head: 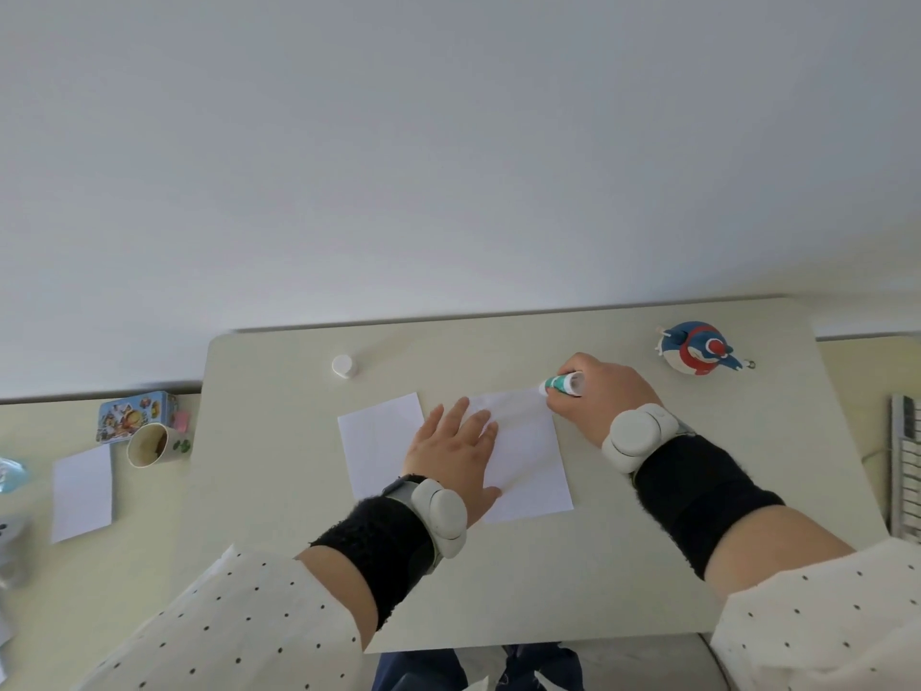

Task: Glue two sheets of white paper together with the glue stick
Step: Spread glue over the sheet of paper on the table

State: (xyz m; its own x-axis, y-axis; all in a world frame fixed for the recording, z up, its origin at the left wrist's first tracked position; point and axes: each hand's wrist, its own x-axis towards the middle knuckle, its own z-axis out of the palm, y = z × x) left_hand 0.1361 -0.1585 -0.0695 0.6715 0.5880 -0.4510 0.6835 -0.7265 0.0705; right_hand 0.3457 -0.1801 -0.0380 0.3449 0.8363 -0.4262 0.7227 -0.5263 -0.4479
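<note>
**2 white sheets on the table, glue stick at work on the right one**

2 sheets of white paper lie side by side on the cream table (279, 491). The left sheet (383, 443) lies flat and bare, its right edge passing under the left hand. The right sheet (528, 466) lies just beside it, tilted slightly, its near corner pointing toward the person.

Left hand (456, 458): laid palm down across the gap between the 2 sheets, fingers straight and slightly spread, fingertips resting on the right sheet, thumb lying on its lower part. A white wrist device and black wristband sit behind the hand.

Right hand (605, 386): fingers curled round the glue stick (563, 383), gripping its barrel. The stick is green and white, held nearly level, its white tip touching the far right corner of the right sheet. A matching white device and black band sit on this wrist.

1 white cap (344, 366) stands alone on the table, well apart from both hands, beyond the left sheet.

Other items: 1 blue, red and white toy figure (697, 349) near the table's far right corner; 1 paper cup (149, 445) and 1 illustrated tin (134, 413) on the surface to the left; 1 further white sheet (82, 493) near the cup; a keyboard edge (904, 466) at far right.
</note>
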